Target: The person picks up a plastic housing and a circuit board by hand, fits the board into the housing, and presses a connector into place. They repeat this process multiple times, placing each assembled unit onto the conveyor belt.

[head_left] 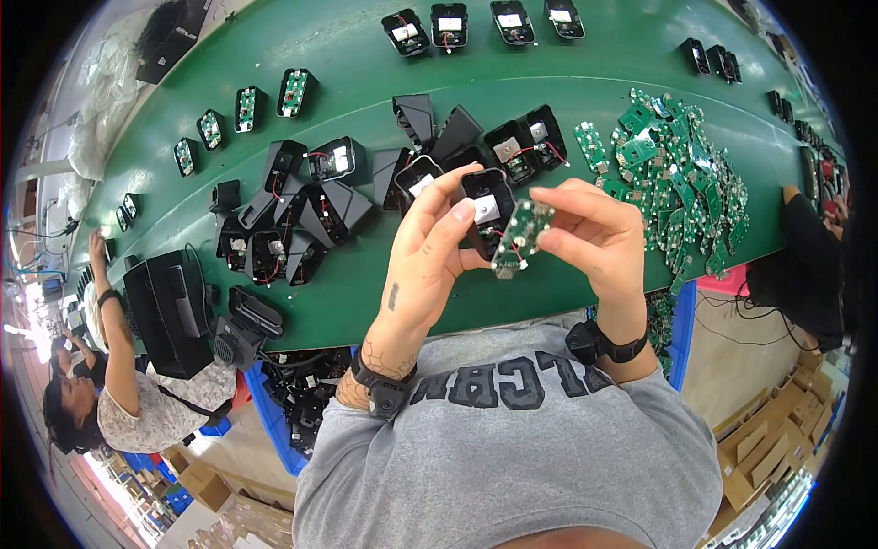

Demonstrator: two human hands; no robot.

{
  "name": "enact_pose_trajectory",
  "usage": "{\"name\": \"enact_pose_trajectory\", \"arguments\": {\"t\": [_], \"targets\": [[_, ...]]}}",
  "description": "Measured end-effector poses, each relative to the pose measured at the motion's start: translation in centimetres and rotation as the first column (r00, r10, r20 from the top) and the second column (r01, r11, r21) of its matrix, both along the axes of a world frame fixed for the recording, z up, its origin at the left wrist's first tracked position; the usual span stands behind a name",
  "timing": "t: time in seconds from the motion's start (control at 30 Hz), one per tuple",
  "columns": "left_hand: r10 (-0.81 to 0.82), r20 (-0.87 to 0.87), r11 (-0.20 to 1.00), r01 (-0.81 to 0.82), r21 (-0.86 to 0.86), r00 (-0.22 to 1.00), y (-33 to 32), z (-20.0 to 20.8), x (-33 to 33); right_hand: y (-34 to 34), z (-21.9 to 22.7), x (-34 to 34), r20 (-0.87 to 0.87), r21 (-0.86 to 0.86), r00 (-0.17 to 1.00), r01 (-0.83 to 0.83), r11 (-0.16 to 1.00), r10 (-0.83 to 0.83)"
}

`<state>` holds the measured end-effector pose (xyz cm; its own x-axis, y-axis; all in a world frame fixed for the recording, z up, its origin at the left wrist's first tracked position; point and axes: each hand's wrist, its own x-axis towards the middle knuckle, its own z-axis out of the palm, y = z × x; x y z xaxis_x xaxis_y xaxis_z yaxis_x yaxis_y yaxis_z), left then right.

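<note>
Left hand (421,245) gripping one black casing (486,188), right hand (605,236) pinching one board (524,234)
Board kinda hides the casing's lower end; green pile (688,174) uncountable, back row (449,26) four casings

We could pass over the upper-centre tabletop (567,73). Circuit boards (677,174) block us at right, black housings (355,203) centre-left.

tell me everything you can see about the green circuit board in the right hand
The circuit board is a small, flat, roughly rectangular green plate, rigid-looking, with pale round spots and small pale or silvery parts on the visible face. The right hand pinches it near its upper right edge. It is held tilted above the table, overlapping in view the open black housing; whether they touch is unclear. A red wire shows near its lower part; any attachment is unclear.
</note>
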<state>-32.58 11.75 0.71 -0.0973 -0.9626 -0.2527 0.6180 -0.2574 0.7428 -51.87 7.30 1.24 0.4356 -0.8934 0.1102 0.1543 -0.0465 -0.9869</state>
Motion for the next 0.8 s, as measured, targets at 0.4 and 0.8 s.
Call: {"name": "enact_pose_trajectory", "arguments": {"t": [0.4,0.8], "targets": [[-0.113,-0.007,0.993,0.113,-0.031,0.994,0.1,-0.5,-0.8,-0.2,1.1,0.7,-0.337,-0.124,0.94,0.016,0.992,-0.058],[-0.224,0.02,0.959,0.224,-0.175,0.974,0.3,0.4,-1.1,0.4,-0.2,1.4,-0.138,0.016,0.989,0.047,0.999,-0.044]]}}
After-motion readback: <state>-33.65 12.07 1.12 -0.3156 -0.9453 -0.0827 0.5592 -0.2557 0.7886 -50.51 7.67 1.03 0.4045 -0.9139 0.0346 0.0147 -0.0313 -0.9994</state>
